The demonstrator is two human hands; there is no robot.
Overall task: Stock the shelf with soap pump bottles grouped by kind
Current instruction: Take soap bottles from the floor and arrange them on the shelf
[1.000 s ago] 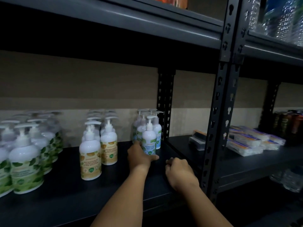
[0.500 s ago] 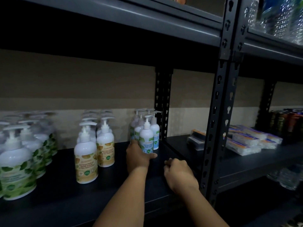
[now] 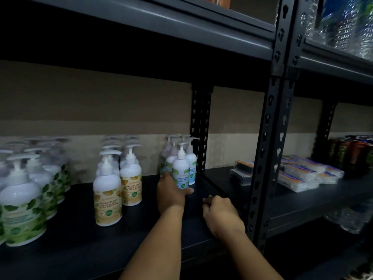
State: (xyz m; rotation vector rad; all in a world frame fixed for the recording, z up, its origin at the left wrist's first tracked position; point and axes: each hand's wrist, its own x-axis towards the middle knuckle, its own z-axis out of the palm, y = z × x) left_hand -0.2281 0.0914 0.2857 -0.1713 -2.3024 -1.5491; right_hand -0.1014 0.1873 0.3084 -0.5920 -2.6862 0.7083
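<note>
Left hand (image 3: pixel 171 191) reaches to the front blue-label bottle (image 3: pixel 181 170) and wraps its base, thumb stretched along the shelf board under it and fingers going round the far side, where they are hidden. Right hand (image 3: pixel 221 216) lies knuckles-up on the dark shelf (image 3: pixel 80 245) near its right front corner, fingers curled under with nothing visible in them.

All the bottles are smooth, glossy white plastic with rounded shoulders, a slim neck and a flat white pump head. The blue-label group (image 3: pixel 182 158) is slender and stands in a tight cluster at the right end of the shelf, just beside the rear perforated upright (image 3: pixel 198 128). The yellow-label bottles (image 3: pixel 119 184) are broader and stand in two rows running toward the back edge, near the middle of the shelf. The green leaf-print bottles (image 3: pixel 26 199) are the stoutest and fill the left end; those further back are blurred.

The shelf board is matt black, and the metal post (image 3: pixel 268 158) at its right front corner is punched with keyhole slots. On the neighbouring shelf to the right lie flat wrapped packs (image 3: pixel 302 174) with blue and orange print, stacked, and dark cans (image 3: pixel 351 150) stand toward the back edge. Clear plastic water bottles (image 3: pixel 347 21) sit on the upper right shelf.
</note>
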